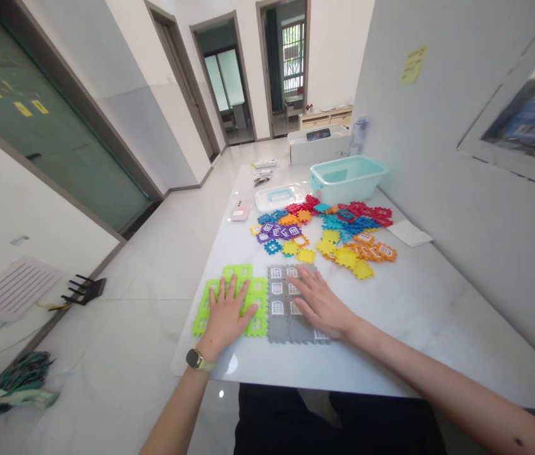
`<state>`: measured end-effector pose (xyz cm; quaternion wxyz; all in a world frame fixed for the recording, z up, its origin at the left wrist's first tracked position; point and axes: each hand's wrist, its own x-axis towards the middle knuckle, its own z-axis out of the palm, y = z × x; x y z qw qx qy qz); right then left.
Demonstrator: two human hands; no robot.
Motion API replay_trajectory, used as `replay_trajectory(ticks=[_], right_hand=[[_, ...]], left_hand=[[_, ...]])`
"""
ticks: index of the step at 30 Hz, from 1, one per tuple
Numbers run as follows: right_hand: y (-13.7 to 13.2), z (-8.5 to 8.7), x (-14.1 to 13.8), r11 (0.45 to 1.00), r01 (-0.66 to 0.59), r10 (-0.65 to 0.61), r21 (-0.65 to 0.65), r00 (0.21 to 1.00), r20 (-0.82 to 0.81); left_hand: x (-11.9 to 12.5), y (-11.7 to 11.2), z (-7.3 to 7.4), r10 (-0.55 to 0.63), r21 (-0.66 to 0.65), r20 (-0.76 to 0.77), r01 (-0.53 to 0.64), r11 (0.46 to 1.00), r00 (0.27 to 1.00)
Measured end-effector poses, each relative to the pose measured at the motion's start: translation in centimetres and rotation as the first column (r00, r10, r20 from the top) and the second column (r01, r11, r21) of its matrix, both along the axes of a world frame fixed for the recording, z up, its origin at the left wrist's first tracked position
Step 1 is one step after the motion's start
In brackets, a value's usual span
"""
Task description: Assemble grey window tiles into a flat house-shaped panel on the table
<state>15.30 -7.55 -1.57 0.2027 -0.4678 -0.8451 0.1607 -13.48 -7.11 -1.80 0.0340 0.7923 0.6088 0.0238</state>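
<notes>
My left hand [227, 311] lies flat with fingers spread on a lime-green panel of joined puzzle tiles [258, 296] near the table's front edge. My right hand [317, 303] rests flat, fingers out, on a grey panel of joined tiles with white windows [277, 297] right beside the green one. The two panels touch along one edge. A watch sits on my left wrist. Beyond the panels spreads a heap of loose coloured tiles [329, 230]: red, blue, orange, yellow and purple.
On the white marble table [419, 303] stand a mint plastic tub [347, 177], a clear lidded tray [279, 197], a white box [319, 144], a pink phone [241, 210] and a sheet of paper [408, 232]. A wall runs along the right. Open floor lies to the left.
</notes>
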Motion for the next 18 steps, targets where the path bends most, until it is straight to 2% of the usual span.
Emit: replay_trajectory(ticks=[2,5,7,9,12,15,18], right_hand=[[0.6,0.9,1.3,0.991,0.134,-0.134,-0.012,0.985,-0.111],[1.6,2.2,3.9,0.952,0.306,-0.300,-0.013,0.920,-0.252],[1.9,2.4,5.5,0.921,0.389,-0.369,0.004,0.877,-0.308],[1.7,2.0,6.3,0.909,0.416,-0.388,0.015,0.860,-0.330],[0.8,0.7,5.8,0.933,0.358,-0.334,0.036,0.900,-0.280],[-0.1,-0.4,4.2,0.971,0.216,-0.202,0.101,0.970,-0.135],[-0.4,-0.9,3.0,0.992,0.092,-0.093,0.090,0.995,0.016]], left_hand=[[-0.4,0.6,1.0,-0.004,-0.063,0.056,0.007,0.998,0.998],[-0.5,1.4,2.6,-0.024,-0.023,0.121,0.027,0.999,0.992],[0.0,1.6,3.1,-0.047,0.001,0.156,0.047,0.999,0.987],[1.2,1.4,3.0,-0.080,-0.017,0.186,0.084,0.996,0.979],[3.9,1.0,2.0,-0.183,-0.040,0.199,0.195,0.980,0.963],[6.5,0.9,1.2,-0.331,-0.060,0.168,0.344,0.937,0.929],[7.6,1.1,0.8,-0.398,-0.097,0.130,0.411,0.906,0.908]])
